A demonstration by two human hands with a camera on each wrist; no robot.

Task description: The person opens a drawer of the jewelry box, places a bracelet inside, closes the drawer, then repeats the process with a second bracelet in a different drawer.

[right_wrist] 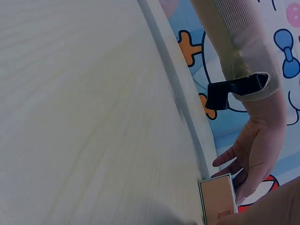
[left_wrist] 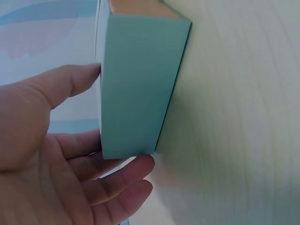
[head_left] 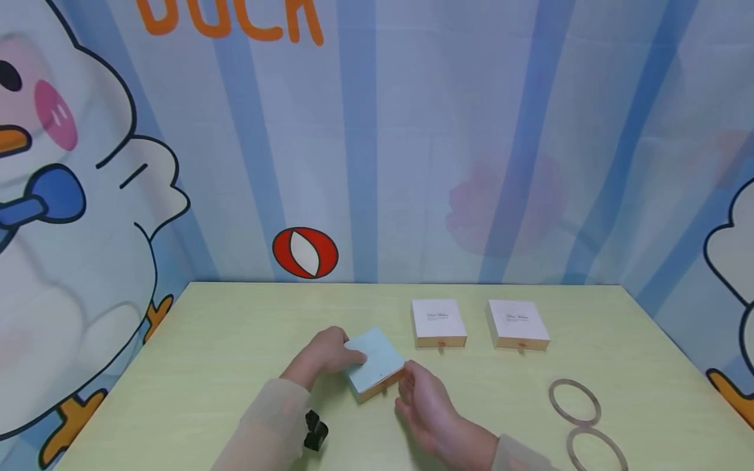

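A small light-blue drawer box (head_left: pixel 374 360) with a tan front and a small pull tab sits slightly turned near the middle of the table. My left hand (head_left: pixel 326 356) grips its left side, thumb on top and fingers around the far edge. In the left wrist view the box's blue side (left_wrist: pixel 140 84) stands between that thumb and the curled fingers. My right hand (head_left: pixel 432 415) touches the box's near right corner with its fingertips. The tan front (right_wrist: pixel 218 199) is partly cut off in the right wrist view.
Two white boxes (head_left: pixel 440 322) with printed lids and tan fronts stand at the back, right of the middle. Two pale rings (head_left: pixel 574 401) lie at the front right. A cartoon-printed curtain (head_left: pixel 400 144) hangs behind the pale table (head_left: pixel 247 327).
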